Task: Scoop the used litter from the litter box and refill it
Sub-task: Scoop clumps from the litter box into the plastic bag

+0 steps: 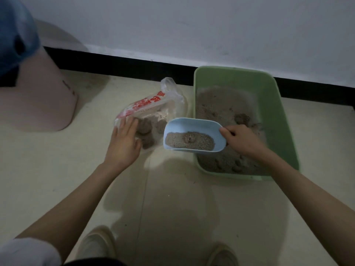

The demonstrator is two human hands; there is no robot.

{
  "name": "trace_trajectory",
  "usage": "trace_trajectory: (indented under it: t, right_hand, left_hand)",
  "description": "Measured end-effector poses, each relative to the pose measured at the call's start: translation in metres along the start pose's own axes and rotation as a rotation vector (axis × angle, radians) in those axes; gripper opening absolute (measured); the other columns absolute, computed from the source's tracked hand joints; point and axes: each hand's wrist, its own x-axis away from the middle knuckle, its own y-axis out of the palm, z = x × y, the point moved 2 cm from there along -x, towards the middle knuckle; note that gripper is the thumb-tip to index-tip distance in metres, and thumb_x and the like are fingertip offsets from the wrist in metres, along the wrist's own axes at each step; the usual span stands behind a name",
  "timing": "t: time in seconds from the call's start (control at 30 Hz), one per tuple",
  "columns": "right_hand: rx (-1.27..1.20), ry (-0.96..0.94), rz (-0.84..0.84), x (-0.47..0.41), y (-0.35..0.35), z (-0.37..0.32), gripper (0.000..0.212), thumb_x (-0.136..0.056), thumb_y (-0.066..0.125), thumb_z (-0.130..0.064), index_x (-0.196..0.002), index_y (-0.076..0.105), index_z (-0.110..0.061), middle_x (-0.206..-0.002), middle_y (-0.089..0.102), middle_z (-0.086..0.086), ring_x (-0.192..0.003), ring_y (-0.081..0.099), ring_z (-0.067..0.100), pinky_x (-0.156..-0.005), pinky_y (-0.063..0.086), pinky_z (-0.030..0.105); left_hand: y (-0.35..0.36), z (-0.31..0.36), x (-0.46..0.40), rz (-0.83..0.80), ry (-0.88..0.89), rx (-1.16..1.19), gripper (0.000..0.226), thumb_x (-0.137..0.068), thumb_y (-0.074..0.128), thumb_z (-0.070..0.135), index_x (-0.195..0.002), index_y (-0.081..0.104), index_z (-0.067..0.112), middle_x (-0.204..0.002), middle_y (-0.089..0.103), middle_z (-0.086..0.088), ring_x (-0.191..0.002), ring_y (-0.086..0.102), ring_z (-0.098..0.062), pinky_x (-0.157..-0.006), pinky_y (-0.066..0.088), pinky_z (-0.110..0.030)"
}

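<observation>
A green litter box (278, 104) stands on the floor by the wall, holding brown litter with several clumps. My right hand (240, 139) grips the handle of a light blue scoop (194, 125) that hangs over the box's left rim, loaded with litter and a clump. To its left lies a clear plastic bag (153, 110) with red print, with several clumps inside. My left hand (124, 143) rests flat on the bag's near edge, fingers straight.
A pink bin (38, 96) with a blue liner stands at the far left. A black baseboard (134, 66) runs along the white wall behind. My two shoes (98, 244) show at the bottom on the beige tile floor.
</observation>
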Motion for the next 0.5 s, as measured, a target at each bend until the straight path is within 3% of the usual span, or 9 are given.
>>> trace_trajectory:
  t: [0.13,0.23,0.33,0.5]
  right_hand:
    - [0.047,0.051,0.002,-0.024,0.012,-0.033,0.047,-0.100,0.039,-0.029,-0.058,0.043,-0.009,-0.052,0.039,0.006,-0.045,0.028,0.016,-0.047,0.022,0.025]
    - [0.185,0.076,0.047,-0.039,0.017,-0.057,0.050,-0.099,0.039,-0.031,-0.053,0.039,-0.011,-0.049,0.037,0.005,-0.043,0.031,0.017,-0.044,0.024,0.023]
    - [0.277,0.094,0.067,-0.052,0.019,-0.075,0.044,-0.097,0.041,-0.035,-0.063,0.044,-0.007,-0.052,0.037,0.004,-0.045,0.033,0.018,-0.045,0.024,0.024]
    - [0.344,0.091,-0.062,-0.057,0.018,-0.095,0.043,-0.093,0.051,-0.033,-0.058,0.038,-0.012,-0.056,0.039,0.003,-0.046,0.036,0.016,-0.044,0.028,0.024]
  left_hand:
    - [-0.004,-0.028,0.008,-0.012,-0.125,-0.028,0.065,-0.090,0.050,0.014,-0.146,0.018,0.005,-0.156,0.004,-0.013,-0.144,0.000,-0.031,-0.114,0.010,-0.049]
    - [-0.002,-0.036,0.011,-0.022,-0.149,0.022,0.067,-0.091,0.050,0.015,-0.147,0.013,0.005,-0.156,0.001,-0.013,-0.144,-0.001,-0.030,-0.115,0.010,-0.046]
    - [0.001,-0.041,0.012,-0.024,-0.136,0.049,0.068,-0.091,0.050,0.014,-0.146,0.012,0.003,-0.156,0.002,-0.015,-0.144,-0.001,-0.031,-0.116,0.012,-0.045]
    - [0.004,-0.046,0.012,-0.031,-0.119,0.085,0.067,-0.091,0.049,0.014,-0.146,0.012,0.001,-0.155,0.003,-0.016,-0.144,0.000,-0.031,-0.116,0.011,-0.043]
